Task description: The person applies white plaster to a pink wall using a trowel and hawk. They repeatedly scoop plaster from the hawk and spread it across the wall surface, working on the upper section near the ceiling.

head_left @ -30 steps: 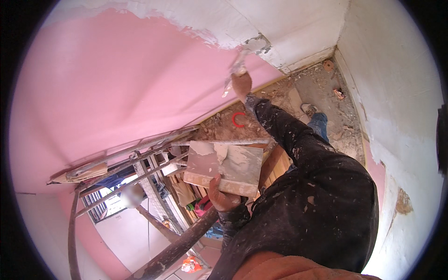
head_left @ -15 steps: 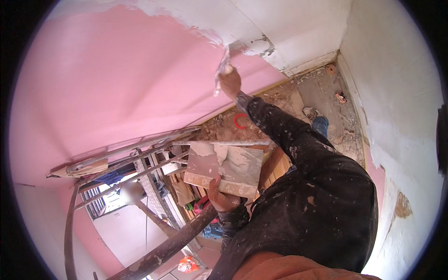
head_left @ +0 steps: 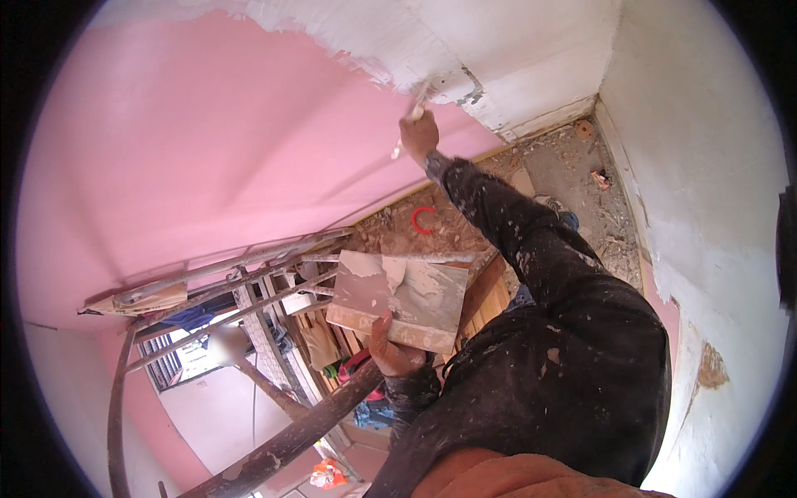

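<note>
My right hand [head_left: 419, 133] is stretched out to the wall, closed on a trowel [head_left: 420, 98] smeared with white filler. The trowel is partly blurred and seen nearly edge-on, its far end against the ragged lower edge of the white coat [head_left: 386, 58] on the pink wall [head_left: 216, 124]. Close to my body, my left hand [head_left: 397, 355] grips the near edge of a rectangular board [head_left: 419, 334]. My thumb lies on its side, and the other fingers are hidden beneath. Patches of wet filler [head_left: 432, 286] cover the board's top. Dried splashes mark my dark sleeves.
A thick pole [head_left: 290, 440] and thinner scaffold rails [head_left: 232, 266] cross at the left and below. Rubble and a red ring-shaped piece [head_left: 423, 221] lie on the floor. A whitish wall [head_left: 706, 166] stands at the right. Wooden slats [head_left: 486, 303] show beyond the board.
My right hand has moved slightly right and up along the wall, and the trowel has tilted with it. My left hand and the board stay in place.
</note>
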Demonstrator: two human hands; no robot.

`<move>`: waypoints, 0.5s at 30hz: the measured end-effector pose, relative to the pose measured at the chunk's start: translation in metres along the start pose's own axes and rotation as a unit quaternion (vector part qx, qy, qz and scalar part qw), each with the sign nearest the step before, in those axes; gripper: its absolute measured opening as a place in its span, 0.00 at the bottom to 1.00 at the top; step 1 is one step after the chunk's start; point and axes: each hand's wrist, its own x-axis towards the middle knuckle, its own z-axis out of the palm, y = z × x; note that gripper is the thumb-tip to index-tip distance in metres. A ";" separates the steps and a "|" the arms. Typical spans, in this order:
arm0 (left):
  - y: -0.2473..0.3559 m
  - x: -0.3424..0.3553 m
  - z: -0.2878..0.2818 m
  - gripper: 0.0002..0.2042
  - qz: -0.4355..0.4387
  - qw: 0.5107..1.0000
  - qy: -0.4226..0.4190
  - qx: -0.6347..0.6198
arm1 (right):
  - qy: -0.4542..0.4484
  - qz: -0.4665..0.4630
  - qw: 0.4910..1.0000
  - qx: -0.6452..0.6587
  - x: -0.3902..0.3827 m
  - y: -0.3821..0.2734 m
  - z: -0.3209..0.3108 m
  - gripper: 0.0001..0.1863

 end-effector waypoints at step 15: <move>-0.003 0.017 0.002 0.18 -0.025 0.999 0.002 0.029 | -0.027 -0.012 0.992 0.126 0.080 0.009 0.035 0.17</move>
